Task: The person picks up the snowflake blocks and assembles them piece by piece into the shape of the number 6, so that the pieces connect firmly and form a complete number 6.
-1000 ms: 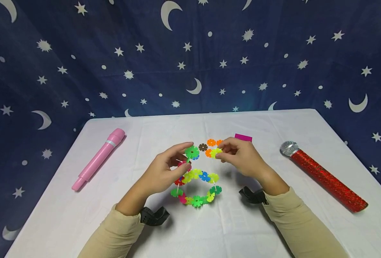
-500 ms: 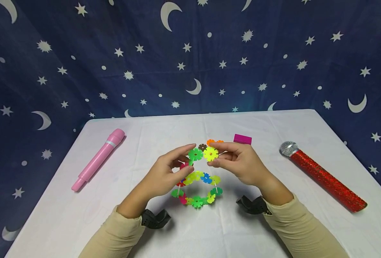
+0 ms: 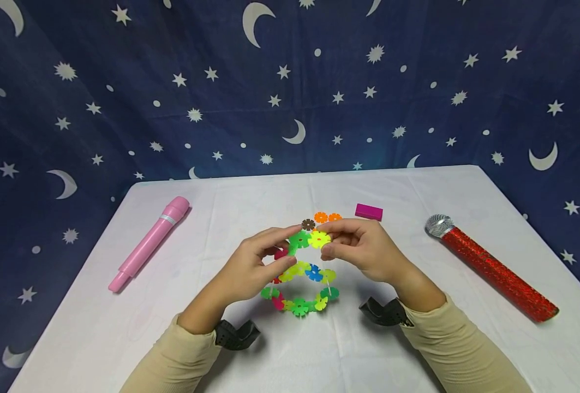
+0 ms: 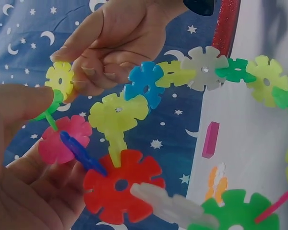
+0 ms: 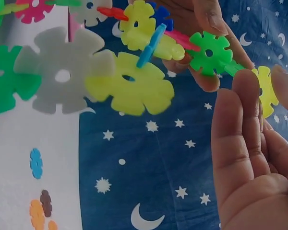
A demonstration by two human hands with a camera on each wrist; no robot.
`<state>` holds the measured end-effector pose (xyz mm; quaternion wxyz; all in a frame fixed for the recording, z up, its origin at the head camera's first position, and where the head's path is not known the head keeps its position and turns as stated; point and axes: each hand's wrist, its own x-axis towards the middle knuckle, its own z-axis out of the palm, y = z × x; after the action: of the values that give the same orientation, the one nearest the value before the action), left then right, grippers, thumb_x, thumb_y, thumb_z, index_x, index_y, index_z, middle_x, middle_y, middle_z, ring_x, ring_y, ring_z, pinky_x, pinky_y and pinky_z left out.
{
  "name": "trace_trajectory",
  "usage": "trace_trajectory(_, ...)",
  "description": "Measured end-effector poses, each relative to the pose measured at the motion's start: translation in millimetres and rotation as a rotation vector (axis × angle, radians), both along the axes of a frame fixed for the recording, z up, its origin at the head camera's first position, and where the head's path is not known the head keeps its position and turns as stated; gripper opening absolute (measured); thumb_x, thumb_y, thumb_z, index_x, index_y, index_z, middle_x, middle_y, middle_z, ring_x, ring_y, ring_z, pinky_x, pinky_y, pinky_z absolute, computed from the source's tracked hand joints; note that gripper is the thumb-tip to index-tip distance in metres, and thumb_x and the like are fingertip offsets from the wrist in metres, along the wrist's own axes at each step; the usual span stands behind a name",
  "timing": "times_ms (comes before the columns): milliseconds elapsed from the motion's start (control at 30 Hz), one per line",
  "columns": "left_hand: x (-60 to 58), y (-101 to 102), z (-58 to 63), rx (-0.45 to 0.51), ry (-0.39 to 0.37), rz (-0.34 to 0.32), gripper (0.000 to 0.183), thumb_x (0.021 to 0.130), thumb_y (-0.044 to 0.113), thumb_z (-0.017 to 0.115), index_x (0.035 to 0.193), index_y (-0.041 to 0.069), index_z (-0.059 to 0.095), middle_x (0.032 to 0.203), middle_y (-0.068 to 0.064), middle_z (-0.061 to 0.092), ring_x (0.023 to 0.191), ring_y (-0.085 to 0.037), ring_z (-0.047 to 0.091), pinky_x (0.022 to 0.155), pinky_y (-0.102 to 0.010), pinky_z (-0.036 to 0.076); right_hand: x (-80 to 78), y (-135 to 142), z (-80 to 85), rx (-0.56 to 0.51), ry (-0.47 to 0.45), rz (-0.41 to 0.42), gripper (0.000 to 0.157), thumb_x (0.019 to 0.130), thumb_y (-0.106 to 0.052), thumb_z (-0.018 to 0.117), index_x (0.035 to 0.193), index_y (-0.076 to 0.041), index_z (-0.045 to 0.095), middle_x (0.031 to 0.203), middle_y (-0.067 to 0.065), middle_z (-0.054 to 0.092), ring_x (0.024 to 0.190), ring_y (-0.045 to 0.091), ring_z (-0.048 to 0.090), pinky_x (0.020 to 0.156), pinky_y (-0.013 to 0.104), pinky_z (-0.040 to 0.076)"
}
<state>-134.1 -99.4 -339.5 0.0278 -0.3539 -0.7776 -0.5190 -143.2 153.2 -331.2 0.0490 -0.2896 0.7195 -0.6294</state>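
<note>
My left hand [image 3: 255, 267] grips one end of a linked loop of notched plastic flower discs [image 3: 300, 307], near a green disc [image 5: 210, 52]. The loop of green, yellow, red, blue, pink and whitish discs hangs toward me from that end. A yellow flower disc [image 3: 319, 239] is pinched between thumb and fingers of my right hand [image 3: 363, 248]. Its edge is right at the green end of the loop in the head view. In the left wrist view a pink disc [image 4: 65, 139] and a red disc [image 4: 122, 187] follow along the loop; the left thumb partly covers the green end.
Behind the hands lie loose orange discs [image 3: 321, 217] and a brown disc [image 3: 308, 224]. A magenta block [image 3: 369, 212] is at the back. On the white table [image 3: 98, 338], a pink toy microphone [image 3: 149, 243] lies left and a red glittery microphone [image 3: 498, 273] right.
My right hand has brought the yellow disc left and slightly down, from over the orange discs to the green end of the loop. The left hand shifted slightly right and down.
</note>
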Motion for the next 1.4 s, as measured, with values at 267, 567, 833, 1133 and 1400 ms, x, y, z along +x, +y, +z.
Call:
trace_trajectory(267,0.3,0.9,1.9,-0.009,0.046,-0.008,0.049,0.091,0.000,0.071,0.139,0.003,0.059,0.109,-0.005,0.066,0.087,-0.017,0.058,0.081,-0.031,0.055,0.4,-0.9,-0.5,-0.009,-0.020,-0.012,0.026,0.088,0.013,0.065,0.113,0.019,0.062,0.079,0.013,0.069,0.067,0.020,0.067,0.066,0.030,0.058)
trace_trajectory(567,0.9,4.7,1.2,-0.031,0.075,-0.010,0.050,0.091,0.000,0.071,0.139,0.003,0.059,0.102,-0.004,0.066,0.083,-0.016,0.055,0.075,-0.029,0.053,1.5,0.7,2.5,-0.006,-0.055,-0.022,0.023,0.086,0.012,0.068,0.108,0.019,0.063,0.077,0.009,0.065,0.063,0.019,0.063,0.065,0.029,0.058)
trace_trajectory(833,-0.8,2.4,-0.2,0.004,-0.082,0.045,0.052,0.093,0.000,0.068,0.143,0.005,0.054,0.111,-0.009,0.067,0.093,-0.017,0.066,0.081,-0.031,0.057,-13.0,4.5,-3.9,0.061,-0.015,-0.046,0.036,0.092,0.006,0.065,0.126,0.015,0.057,0.100,0.018,0.064,0.083,0.019,0.068,0.076,0.028,0.057)
trace_trajectory(1133,-3.7,-0.6,-3.2,0.050,-0.261,0.084,0.054,0.095,0.005,0.067,0.146,0.010,0.050,0.117,-0.013,0.063,0.102,-0.023,0.064,0.078,-0.034,0.057,-50.5,23.6,-48.3,0.657,0.041,-0.228,0.049,0.094,-0.021,0.071,0.135,0.001,0.059,0.133,0.019,0.061,0.121,0.037,0.057,0.100,0.053,0.045)
trace_trajectory(1400,-5.9,0.1,-6.2,-0.038,-0.341,0.048,0.056,0.096,0.009,0.067,0.148,0.015,0.048,0.124,-0.013,0.059,0.103,-0.022,0.064,0.081,-0.035,0.056,-57.5,25.7,-73.9,0.868,0.088,-0.100,0.055,0.095,-0.022,0.066,0.144,-0.002,0.051,0.142,0.019,0.054,0.128,0.042,0.043,0.108,0.057,0.034)
